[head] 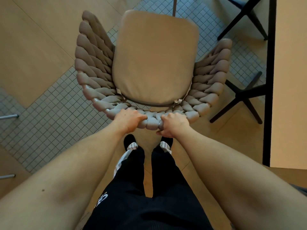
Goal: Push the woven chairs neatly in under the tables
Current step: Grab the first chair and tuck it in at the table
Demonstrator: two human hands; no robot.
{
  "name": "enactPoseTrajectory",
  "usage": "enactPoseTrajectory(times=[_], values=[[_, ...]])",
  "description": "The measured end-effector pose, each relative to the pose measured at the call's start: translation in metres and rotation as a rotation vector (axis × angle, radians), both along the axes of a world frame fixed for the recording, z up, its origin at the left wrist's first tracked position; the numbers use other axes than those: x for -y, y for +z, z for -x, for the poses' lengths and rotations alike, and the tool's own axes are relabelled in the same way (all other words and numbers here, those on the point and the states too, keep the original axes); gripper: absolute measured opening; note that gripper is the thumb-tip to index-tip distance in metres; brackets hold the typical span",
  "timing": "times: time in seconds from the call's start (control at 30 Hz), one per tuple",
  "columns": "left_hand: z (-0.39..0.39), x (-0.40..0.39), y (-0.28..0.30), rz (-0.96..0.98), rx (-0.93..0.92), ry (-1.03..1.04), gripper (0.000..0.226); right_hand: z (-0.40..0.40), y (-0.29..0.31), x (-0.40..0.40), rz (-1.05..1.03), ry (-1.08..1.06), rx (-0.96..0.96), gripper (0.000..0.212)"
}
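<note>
Chair: we find the woven chair (154, 63) at frame centre, seat running toward the top.
Grip: left hand (127, 119) and right hand (172, 124), equally near, curl around its back rim.
Table: table (289, 80) lies right.

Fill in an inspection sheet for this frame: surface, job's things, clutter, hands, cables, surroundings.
Surface: floor of light wood boards crossed by a band of small grey square tiles.
Job's things: taupe chair with thick braided woven back and beige seat cushion, standing in the open, not under a table.
Clutter: nothing seen.
Hands: left hand and right hand both grip the chair's top rim, fingers curled over it.
Cables: nothing seen.
Surroundings: light wooden tabletop with dark edge at right; black crossed legs beside it; two metal legs at the left edge.
</note>
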State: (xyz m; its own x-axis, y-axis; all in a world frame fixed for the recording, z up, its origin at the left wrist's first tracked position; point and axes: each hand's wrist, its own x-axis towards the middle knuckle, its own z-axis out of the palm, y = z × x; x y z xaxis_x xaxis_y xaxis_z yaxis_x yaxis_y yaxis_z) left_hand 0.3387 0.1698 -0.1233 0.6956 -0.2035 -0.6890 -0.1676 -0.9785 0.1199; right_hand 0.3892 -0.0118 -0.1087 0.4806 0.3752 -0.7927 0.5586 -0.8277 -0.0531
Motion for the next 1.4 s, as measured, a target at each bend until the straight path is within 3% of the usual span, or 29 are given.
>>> enactPoseTrajectory(times=[0.33, 0.53, 0.63, 0.83, 1.07, 1.4], values=[[-0.002, -0.080, -0.001, -0.199, 0.081, -0.128, 0.050, 0.031, -0.015, -0.072, -0.138, -0.235, -0.062, 0.070], [-0.005, -0.047, 0.007, -0.318, -0.013, -0.029, 0.038, 0.011, -0.014, -0.038, -0.185, 0.046, -0.124, 0.061], [-0.005, -0.018, 0.012, -0.255, -0.040, -0.002, 0.038, -0.009, -0.015, -0.012, -0.112, 0.240, -0.119, 0.071], [-0.005, 0.051, 0.011, -0.005, -0.041, 0.106, 0.032, -0.049, -0.008, 0.035, 0.030, 0.409, -0.084, 0.074], [-0.014, 0.105, 0.004, 0.045, -0.073, 0.265, 0.049, -0.070, -0.005, 0.060, 0.111, 0.492, 0.050, 0.070], [-0.011, 0.087, -0.002, 0.141, -0.018, 0.199, 0.041, -0.059, -0.002, 0.055, 0.101, 0.458, 0.094, 0.064]])
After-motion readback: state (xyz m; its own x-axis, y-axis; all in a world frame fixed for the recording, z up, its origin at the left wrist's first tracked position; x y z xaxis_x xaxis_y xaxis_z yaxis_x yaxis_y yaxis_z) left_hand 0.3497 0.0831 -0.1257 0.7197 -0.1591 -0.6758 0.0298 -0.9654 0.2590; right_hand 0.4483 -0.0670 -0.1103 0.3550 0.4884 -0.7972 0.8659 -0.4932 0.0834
